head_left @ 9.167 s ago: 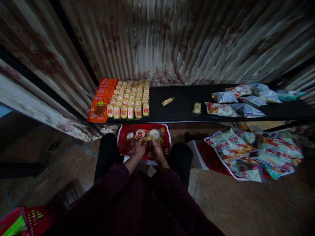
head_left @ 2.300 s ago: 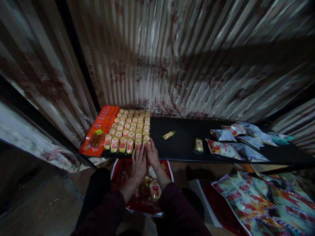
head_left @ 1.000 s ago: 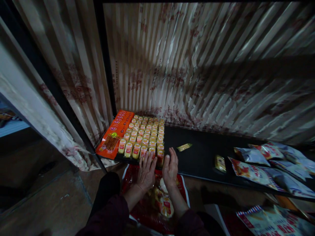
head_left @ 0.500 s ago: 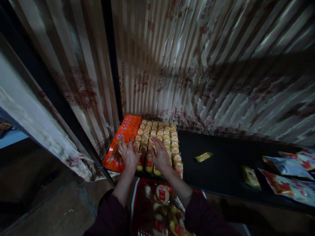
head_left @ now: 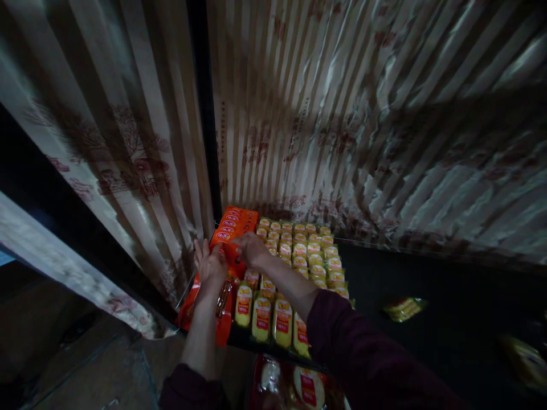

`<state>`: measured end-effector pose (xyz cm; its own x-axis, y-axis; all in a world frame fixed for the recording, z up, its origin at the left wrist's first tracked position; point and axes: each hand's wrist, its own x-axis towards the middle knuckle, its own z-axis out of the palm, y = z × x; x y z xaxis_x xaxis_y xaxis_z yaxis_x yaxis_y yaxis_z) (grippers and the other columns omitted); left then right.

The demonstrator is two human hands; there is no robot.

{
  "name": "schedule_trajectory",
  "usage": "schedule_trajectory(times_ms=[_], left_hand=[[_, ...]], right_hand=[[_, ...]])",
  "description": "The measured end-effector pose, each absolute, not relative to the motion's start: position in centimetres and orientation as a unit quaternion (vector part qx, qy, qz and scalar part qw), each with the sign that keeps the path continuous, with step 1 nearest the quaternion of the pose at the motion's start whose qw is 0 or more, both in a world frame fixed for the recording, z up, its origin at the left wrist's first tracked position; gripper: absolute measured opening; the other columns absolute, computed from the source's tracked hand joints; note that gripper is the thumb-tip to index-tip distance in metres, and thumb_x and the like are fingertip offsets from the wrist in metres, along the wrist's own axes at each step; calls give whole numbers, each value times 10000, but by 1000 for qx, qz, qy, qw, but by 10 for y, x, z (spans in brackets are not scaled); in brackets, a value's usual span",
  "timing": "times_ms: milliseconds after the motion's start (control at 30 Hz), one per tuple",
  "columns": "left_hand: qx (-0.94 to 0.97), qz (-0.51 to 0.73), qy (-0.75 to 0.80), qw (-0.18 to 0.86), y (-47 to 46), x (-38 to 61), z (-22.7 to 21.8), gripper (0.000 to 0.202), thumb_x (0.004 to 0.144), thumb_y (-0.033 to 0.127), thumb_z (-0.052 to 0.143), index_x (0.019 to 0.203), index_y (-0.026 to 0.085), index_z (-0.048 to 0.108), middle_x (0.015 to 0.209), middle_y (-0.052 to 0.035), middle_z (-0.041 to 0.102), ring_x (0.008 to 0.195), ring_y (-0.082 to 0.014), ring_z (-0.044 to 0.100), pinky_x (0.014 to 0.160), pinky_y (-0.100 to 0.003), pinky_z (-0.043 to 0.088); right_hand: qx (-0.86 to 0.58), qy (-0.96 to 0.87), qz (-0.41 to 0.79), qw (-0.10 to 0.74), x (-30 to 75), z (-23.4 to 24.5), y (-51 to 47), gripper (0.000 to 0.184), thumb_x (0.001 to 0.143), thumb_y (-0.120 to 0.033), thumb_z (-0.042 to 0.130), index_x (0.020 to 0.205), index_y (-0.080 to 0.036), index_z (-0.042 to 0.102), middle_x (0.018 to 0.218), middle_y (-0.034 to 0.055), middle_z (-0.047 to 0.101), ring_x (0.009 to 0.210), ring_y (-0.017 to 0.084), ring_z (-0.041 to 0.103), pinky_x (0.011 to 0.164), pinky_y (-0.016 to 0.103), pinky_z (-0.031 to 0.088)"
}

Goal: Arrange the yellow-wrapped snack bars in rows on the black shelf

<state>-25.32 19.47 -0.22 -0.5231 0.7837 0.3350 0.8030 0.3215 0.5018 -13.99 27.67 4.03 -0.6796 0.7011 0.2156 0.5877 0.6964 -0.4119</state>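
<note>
A row of overlapping orange snack packets (head_left: 236,218) lies at the left end of a black shelf. My left hand (head_left: 210,266) rests at their left edge, fingers apart. From the right, my right hand (head_left: 252,250) reaches across to the same packets. Its fingers are slightly bent and apart, with the tips at the orange film, and no separate object shows in them. Just right of the packets, several rows of small wrapped cakes (head_left: 299,249) with yellow and red labels stand close together. My right forearm hides part of these rows.
The black shelf (head_left: 367,347) runs off to the right, with a small yellow-green wrapped snack (head_left: 404,309) on it and a blurred packet (head_left: 523,359) beyond. Below its front edge is a red bag of wrapped cakes (head_left: 307,387). A striped curtain (head_left: 273,114) and dark post (head_left: 207,114) stand behind.
My right hand has moved left from the cake rows to the orange packets. My left hand has shifted to the packets' left side. The view has turned and come closer.
</note>
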Motion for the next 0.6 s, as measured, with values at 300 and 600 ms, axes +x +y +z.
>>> schedule_trajectory(times_ms=[300,600], left_hand=[[-524,-311,-790,71,215,-257,-10,379,859,185,447,1193,185,624,1377,-123,514,1406,-329,235,1098,-602,240],[-578,-276,-767,42,225,-255,-10,414,891,167,377,1242,205,592,1364,-98,534,1388,-301,295,1122,-567,225]], right_hand=[[-384,-908,87,141,-161,40,342,452,770,-110,531,1213,-155,607,1254,138,614,1191,295,510,1020,429,354],[-503,-853,117,75,-173,49,388,463,848,-197,509,1310,-176,531,1203,166,631,1164,316,540,983,463,382]])
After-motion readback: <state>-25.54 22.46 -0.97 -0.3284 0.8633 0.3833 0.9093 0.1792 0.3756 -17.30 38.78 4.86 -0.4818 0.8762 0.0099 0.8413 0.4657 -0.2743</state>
